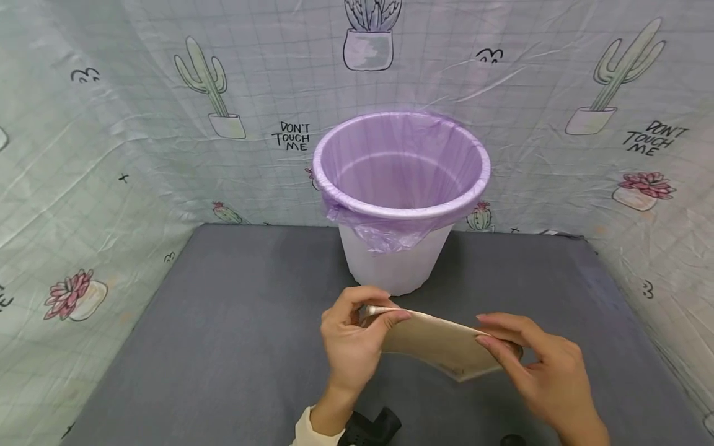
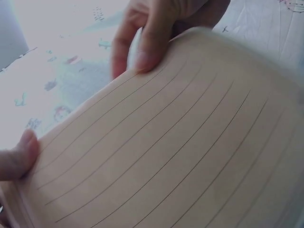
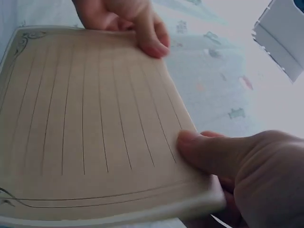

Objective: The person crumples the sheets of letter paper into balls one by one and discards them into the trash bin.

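Note:
Between my two hands is a tan sheet of lined paper point(image 1: 435, 341) with a decorative printed border, its top edge looking folded or rolled over. My left hand point(image 1: 351, 341) pinches the left end of that edge between thumb and fingers. At the other end my right hand point(image 1: 549, 365) pinches it the same way. The ruled lines on the paper point(image 2: 180, 142) fill the left wrist view, and corner ornaments show on the paper point(image 3: 95, 114) in the right wrist view. The sheet is held above the grey table, in front of the bin.
A white bin point(image 1: 390, 266) lined with a purple plastic bag point(image 1: 385, 238) stands at the back of the grey table point(image 1: 251, 328). Cactus-printed cloth point(image 1: 268, 80) hangs behind and at both sides. A black object point(image 1: 370, 427) is near my left wrist.

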`<state>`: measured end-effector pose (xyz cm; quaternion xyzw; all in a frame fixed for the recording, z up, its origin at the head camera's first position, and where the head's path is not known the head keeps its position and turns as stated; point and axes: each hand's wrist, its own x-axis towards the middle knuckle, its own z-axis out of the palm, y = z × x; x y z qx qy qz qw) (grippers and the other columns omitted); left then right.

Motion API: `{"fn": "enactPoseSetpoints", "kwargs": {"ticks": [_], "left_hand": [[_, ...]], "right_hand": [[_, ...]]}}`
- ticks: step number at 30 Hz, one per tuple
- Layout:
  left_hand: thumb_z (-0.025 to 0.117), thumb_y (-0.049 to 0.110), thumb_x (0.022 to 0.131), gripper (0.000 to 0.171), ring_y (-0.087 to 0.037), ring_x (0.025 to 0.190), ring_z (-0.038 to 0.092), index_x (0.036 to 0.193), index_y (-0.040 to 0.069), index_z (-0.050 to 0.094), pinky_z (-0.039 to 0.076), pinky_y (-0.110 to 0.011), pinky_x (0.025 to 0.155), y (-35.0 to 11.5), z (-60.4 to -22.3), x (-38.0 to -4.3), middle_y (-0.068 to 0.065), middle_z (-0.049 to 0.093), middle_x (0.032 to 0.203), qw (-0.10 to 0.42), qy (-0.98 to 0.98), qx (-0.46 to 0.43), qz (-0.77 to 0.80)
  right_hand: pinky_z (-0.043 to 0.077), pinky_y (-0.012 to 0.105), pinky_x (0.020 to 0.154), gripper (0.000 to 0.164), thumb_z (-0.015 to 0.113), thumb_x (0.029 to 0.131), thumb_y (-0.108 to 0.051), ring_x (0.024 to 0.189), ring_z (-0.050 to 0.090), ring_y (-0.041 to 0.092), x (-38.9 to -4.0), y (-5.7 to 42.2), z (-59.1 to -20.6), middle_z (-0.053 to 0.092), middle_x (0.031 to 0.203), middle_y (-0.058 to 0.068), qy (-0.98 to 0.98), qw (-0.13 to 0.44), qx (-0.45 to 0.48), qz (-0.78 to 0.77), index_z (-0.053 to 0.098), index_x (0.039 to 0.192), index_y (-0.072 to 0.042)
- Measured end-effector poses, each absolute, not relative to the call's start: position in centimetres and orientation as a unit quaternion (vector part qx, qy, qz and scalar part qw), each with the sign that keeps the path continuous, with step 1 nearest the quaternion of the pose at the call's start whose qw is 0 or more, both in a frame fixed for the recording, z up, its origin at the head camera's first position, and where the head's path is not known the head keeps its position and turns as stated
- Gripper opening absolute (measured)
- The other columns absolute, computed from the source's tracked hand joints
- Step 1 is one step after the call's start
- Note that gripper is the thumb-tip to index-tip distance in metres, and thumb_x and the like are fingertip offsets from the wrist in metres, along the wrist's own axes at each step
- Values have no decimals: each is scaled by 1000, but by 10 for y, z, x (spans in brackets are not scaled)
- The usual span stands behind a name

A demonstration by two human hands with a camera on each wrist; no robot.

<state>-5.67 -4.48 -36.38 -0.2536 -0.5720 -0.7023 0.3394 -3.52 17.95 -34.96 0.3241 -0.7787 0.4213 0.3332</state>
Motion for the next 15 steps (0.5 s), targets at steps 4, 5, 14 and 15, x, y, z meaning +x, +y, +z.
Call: {"fn": "enactPoseSetpoints", "kwargs": {"ticks": [4,5,14,15], "left_hand": [[80,-15,64,35,-21,63,65,91,-6,60,47,-25,51,-45,-366,-57,-16,64,71,342,-592,-209,-699],[80,-13,67,34,-21,63,64,93,-5,60,48,-26,53,-44,-367,-57,-15,63,72,336,-600,-206,-696],[74,2,83,31,-1,54,52,111,8,63,47,-17,51,-19,-372,-46,0,56,67,250,-701,-209,-634],[74,3,83,33,1,54,51,112,8,62,46,-15,50,-18,-372,-45,1,58,67,244,-711,-213,-625]], "right_hand": [[32,12,48,19,78,80,-9,64,61,-1,-33,181,-343,72,78,3,-774,342,267,461,71,91,4],[30,12,47,19,79,76,-2,66,63,0,-32,180,-342,72,78,6,-767,349,249,477,71,91,6],[42,7,56,22,75,64,23,75,70,10,-30,156,-344,70,79,20,-634,505,114,574,65,84,22],[46,9,61,21,76,64,21,75,70,10,-31,153,-346,70,79,20,-633,522,111,562,66,83,21]]}}
